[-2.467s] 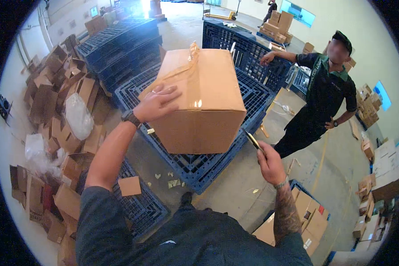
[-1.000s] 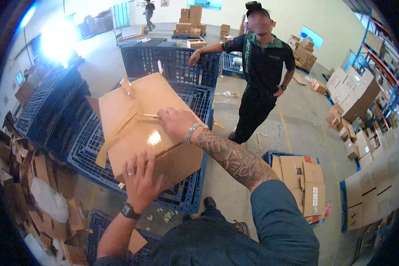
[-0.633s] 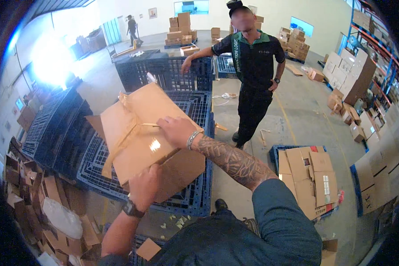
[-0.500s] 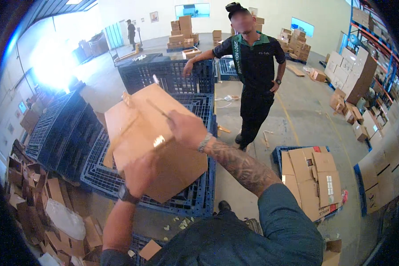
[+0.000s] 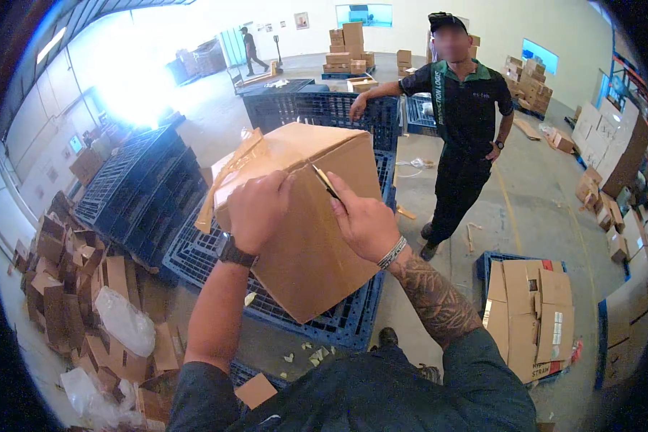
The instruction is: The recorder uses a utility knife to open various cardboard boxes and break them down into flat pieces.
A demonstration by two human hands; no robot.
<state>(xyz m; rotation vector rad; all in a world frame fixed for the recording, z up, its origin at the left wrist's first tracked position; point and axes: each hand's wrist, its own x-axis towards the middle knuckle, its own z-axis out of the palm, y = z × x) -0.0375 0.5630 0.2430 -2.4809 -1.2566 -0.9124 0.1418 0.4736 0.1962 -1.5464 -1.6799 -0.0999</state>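
A large cardboard box sits in front of me on a blue plastic pallet. My right hand is closed around a utility knife with a yellowish and dark body. Its tip points up and left, close to the upper near edge of the box. My left hand is closed against the box's upper left corner, its fingers curled at the edge. A loosened strip of brown tape sticks up and hangs off the left side of the box. The contents are hidden.
Beyond the pallet a person stands, one hand on an upright pallet. Stacked blue pallets and a heap of torn cardboard lie left. Flattened cartons rest on a pallet at right.
My right hand and the knife have come from the box's top to its near upper edge. The box has turned, with more of its near side showing. My view has shifted left.
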